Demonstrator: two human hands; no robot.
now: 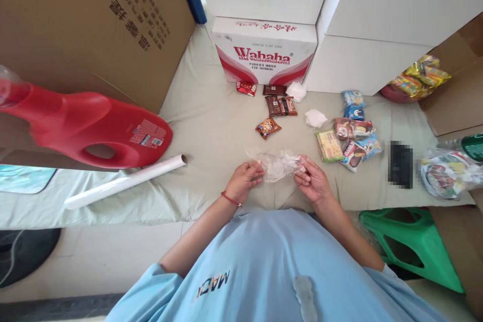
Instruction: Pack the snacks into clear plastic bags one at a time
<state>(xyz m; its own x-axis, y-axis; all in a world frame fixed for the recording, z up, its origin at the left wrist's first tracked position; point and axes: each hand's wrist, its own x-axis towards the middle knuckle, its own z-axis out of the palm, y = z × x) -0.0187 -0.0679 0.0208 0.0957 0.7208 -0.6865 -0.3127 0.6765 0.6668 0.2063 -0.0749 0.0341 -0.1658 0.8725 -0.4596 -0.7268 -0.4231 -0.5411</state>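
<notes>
A crumpled clear plastic bag [278, 165] stretches between my two hands above the front of the cloth-covered surface [211, 131]. My left hand [245, 180], with a red cord at the wrist, pinches the bag's left end. At its other end my right hand [311, 179] grips the plastic between thumb and fingers. Beyond the bag lie a brown cookie packet [268, 128], several dark red and brown snack packets [274, 105] and two white crumpled lumps [316, 118]. Right of my right hand are a yellow-green packet [329, 146] and several other wrapped snacks [353, 129].
A white roll [126, 181] and a large red bottle [101, 131] lie to the left, beside a big cardboard box [94, 20]. White boxes, one marked Wahaha [266, 53], stand behind. A bowl of yellow packets [417, 80] and a blurred dark object [400, 165] are on the right.
</notes>
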